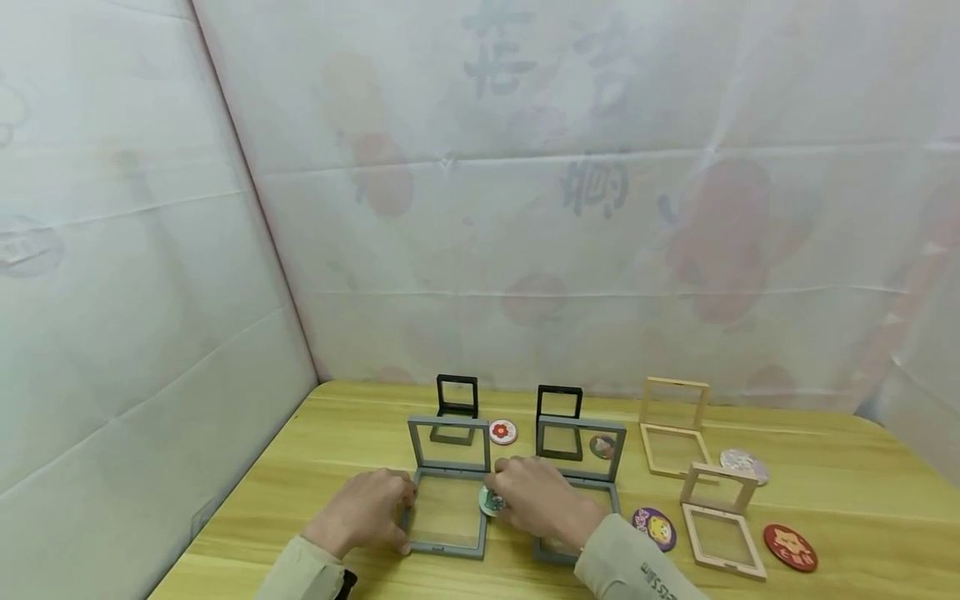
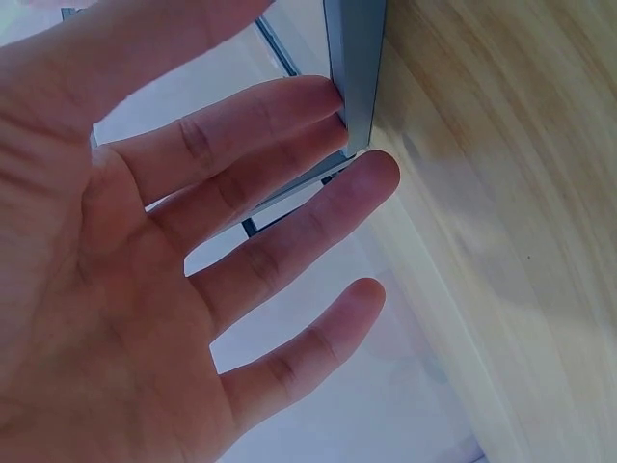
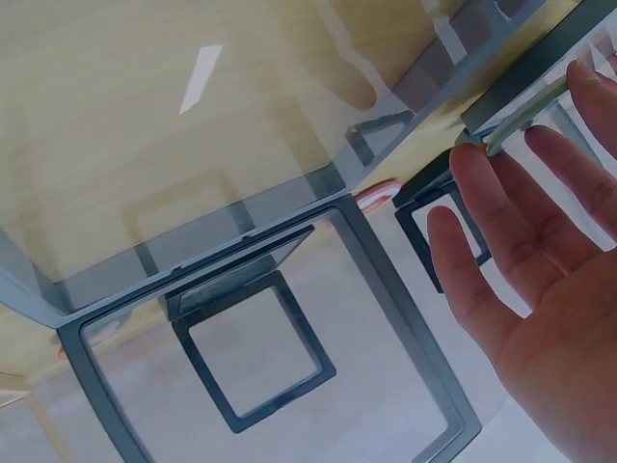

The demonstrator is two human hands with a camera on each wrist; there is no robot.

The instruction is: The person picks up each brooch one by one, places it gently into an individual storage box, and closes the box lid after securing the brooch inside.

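My left hand (image 1: 367,510) is at the left side of a hinged grey display frame (image 1: 442,548), which stands unfolded with its far panel upright. In the left wrist view the fingers are spread fairly straight, and two fingertips touch the frame's grey edge (image 2: 355,68). My right hand (image 1: 540,498) pinches a round pale-green badge (image 1: 491,501) with a cartoon print, over the frame's right edge. The right wrist view shows the badge (image 3: 525,116) edge-on between thumb and fingers. A second grey frame (image 1: 582,422) stands unfolded to the right, partly hidden by my right hand and sleeve.
Two small black frames (image 1: 457,380) (image 1: 559,389) stand behind, near a red-flower badge (image 1: 503,432). To the right are two wood-coloured frames (image 1: 677,382) (image 1: 723,472), a purple badge (image 1: 654,529), a red badge (image 1: 791,547) and a pale badge (image 1: 744,467). Cloth walls enclose the table.
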